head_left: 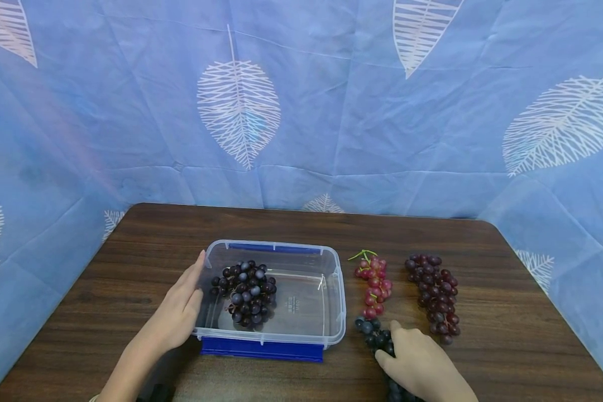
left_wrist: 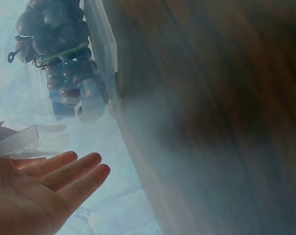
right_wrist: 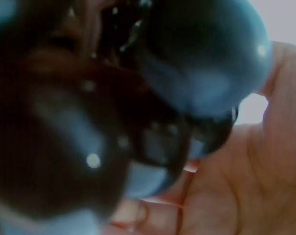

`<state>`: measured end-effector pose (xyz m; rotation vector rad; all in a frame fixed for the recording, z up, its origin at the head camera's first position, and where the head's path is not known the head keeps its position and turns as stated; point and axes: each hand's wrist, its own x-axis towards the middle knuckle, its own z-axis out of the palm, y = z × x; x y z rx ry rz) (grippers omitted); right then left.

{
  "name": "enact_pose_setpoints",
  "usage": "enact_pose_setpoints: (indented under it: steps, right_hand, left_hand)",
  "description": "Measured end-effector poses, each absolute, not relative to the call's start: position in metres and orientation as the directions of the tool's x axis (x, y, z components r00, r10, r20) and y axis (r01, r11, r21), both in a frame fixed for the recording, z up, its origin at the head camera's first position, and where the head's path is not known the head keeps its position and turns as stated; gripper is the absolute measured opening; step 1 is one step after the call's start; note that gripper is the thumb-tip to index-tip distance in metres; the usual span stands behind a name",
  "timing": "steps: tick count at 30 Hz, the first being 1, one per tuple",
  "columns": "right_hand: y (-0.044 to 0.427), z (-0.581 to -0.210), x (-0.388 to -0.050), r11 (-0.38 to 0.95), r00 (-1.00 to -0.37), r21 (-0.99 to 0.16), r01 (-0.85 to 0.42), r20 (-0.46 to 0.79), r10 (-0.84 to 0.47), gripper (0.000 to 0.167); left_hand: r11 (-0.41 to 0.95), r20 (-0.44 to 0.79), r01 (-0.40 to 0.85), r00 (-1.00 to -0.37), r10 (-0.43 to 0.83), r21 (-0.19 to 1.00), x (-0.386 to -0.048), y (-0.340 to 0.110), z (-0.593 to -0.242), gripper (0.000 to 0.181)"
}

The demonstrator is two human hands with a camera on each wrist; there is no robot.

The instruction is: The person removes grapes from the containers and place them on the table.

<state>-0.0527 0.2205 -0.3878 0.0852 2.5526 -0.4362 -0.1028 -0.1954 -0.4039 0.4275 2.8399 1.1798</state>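
Observation:
A clear plastic food container (head_left: 301, 251) with blue side clips stands on the table, a bunch of black grapes (head_left: 251, 296) inside its left half. Along the container's left wall lies my left hand (head_left: 178, 310), its fingers straight and touching the side; in the left wrist view the same hand (left_wrist: 55, 188) shows extended fingers. Right of the container, my right hand (head_left: 419, 360) grips a second bunch of dark blue-black grapes (head_left: 372, 332), which still touches the tabletop. Large blurred grapes (right_wrist: 207, 54) fill the right wrist view, with palm and curled fingers around them.
Just beyond my right hand lies a small bunch of red grapes (head_left: 374, 287) with a green stem. A longer bunch of dark red grapes (head_left: 437, 296) lies farther right. Behind the brown wooden table (head_left: 507, 279) hangs a blue leaf-patterned cloth (head_left: 331, 111).

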Motion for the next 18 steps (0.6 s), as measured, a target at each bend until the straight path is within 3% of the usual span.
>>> enact_pose_setpoints:
  steps: [10, 18]
  right_hand:
    - [0.229, -0.41, -0.046, 0.949, -0.858, -0.261, 0.179, -0.513, 0.02, 0.089]
    - [0.235, -0.409, -0.031, 0.94, -0.897, -0.326, 0.097, -0.438, -0.06, 0.092]
  left_hand:
    - [0.681, 0.063, 0.224, -0.965, 0.253, 0.697, -0.103, -0.196, -0.404, 0.066]
    - [0.68, 0.068, 0.23, -0.964, 0.256, 0.696, -0.102, -0.195, -0.403, 0.067]
